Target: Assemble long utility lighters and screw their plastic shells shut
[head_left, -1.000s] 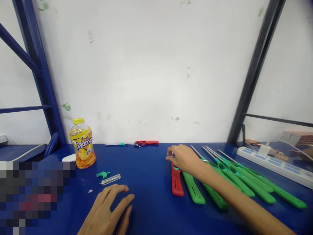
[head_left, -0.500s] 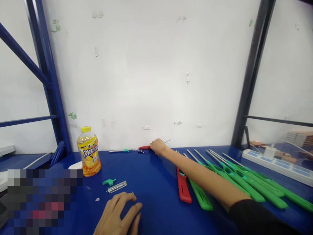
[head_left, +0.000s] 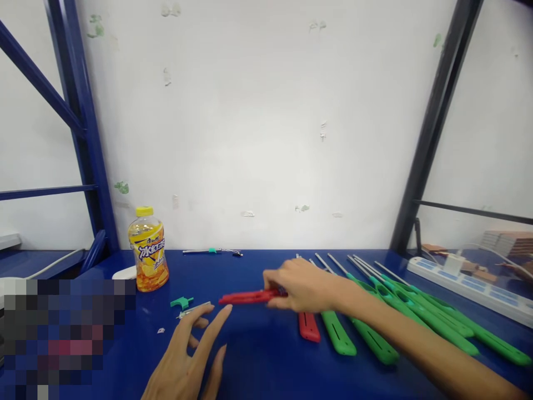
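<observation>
My right hand (head_left: 302,289) is closed on a long red plastic lighter shell (head_left: 245,298) and holds it level just above the blue table (head_left: 258,355), its free end pointing left. My left hand (head_left: 189,358) hovers low at the front with its fingers stretched out, holding nothing; its fingertips are close to a small clear and metal part (head_left: 194,309) and a green plastic trigger piece (head_left: 180,302). To the right of my right hand lie a red long-nosed lighter (head_left: 309,326) and a row of several green long-nosed lighters (head_left: 400,316).
An orange drink bottle with a yellow cap (head_left: 147,257) stands at the back left. A thin metal tube with a teal collar (head_left: 212,251) lies by the wall. A white power strip (head_left: 470,289) runs along the right. Blue rack posts (head_left: 79,122) stand at left.
My right hand reached to the back wall, took the red shell lying there and brought it forward to the middle. My left hand lifted slightly and spread its fingers.
</observation>
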{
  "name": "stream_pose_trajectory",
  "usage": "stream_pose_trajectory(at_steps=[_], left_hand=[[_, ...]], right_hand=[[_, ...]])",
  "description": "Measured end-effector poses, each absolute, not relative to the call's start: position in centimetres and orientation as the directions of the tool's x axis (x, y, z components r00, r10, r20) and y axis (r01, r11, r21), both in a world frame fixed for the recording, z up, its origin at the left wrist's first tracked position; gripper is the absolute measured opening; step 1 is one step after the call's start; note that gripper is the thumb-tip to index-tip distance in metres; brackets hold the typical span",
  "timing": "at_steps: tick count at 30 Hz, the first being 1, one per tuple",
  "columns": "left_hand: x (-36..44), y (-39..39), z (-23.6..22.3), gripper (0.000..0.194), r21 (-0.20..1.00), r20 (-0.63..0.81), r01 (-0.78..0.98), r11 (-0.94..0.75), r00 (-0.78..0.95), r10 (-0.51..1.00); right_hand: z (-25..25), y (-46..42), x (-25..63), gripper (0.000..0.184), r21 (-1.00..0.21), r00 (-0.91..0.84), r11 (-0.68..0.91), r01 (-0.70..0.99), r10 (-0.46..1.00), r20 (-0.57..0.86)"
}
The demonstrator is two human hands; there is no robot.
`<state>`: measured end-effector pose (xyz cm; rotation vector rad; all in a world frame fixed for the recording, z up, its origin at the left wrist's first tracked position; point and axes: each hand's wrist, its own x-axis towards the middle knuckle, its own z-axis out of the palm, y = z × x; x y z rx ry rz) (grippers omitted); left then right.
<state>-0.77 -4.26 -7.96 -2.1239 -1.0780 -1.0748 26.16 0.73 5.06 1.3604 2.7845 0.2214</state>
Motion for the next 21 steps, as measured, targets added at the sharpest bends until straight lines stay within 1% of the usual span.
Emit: stream_pose_trajectory(at_steps=[2,3,5,8,12,15,17,19,21], left_hand=[[-1.0,-4.0,-8.3,0.036,-0.092,0.821,0.823,-0.561,0.381,0.425],[-1.1,-3.9,-8.5,0.034,-0.094,0.806,0.811,-0.578,0.403,0.434],[-1.2,-3.7,-8.7,0.031,-0.084,0.768,0.776,-0.626,0.45,0.455],[-1.2,-3.7,-8.7,0.031,-0.036,0.733,0.734,-0.678,0.48,0.482],[-0.7,-3.9,-8.2,0.03,0.03,0.736,0.724,-0.689,0.45,0.505],[-0.6,-4.0,-8.0,0.028,0.064,0.741,0.721,-0.69,0.428,0.517],[-0.6,-3.9,-8.0,0.028,0.043,0.757,0.746,-0.665,0.41,0.508],[-0.6,-3.9,-8.0,0.03,0.006,0.775,0.78,-0.626,0.392,0.496],[-0.6,-3.9,-8.1,0.034,-0.011,0.769,0.793,-0.609,0.396,0.501]], right_hand=[[4.5,-1.1,26.1,0.027,0.074,-0.651,0.648,0.758,0.759,0.012],[4.2,-1.6,26.0,0.028,0.012,-0.66,0.66,0.751,0.751,0.007],[3.2,-1.7,26.0,0.037,-0.088,-0.671,0.67,0.737,0.741,0.018],[1.9,-0.7,26.1,0.05,-0.213,-0.686,0.672,0.71,0.728,0.01],[1.0,0.6,26.7,0.05,-0.367,-0.69,0.632,0.682,0.723,-0.039],[1.4,0.9,27.2,0.049,-0.418,-0.682,0.604,0.679,0.729,-0.055],[2.0,1.1,27.7,0.048,-0.444,-0.671,0.588,0.676,0.74,-0.041],[2.5,1.5,28.3,0.049,-0.425,-0.633,0.568,0.705,0.774,-0.015],[2.6,2.3,29.0,0.05,-0.362,-0.571,0.536,0.763,0.821,0.013]])
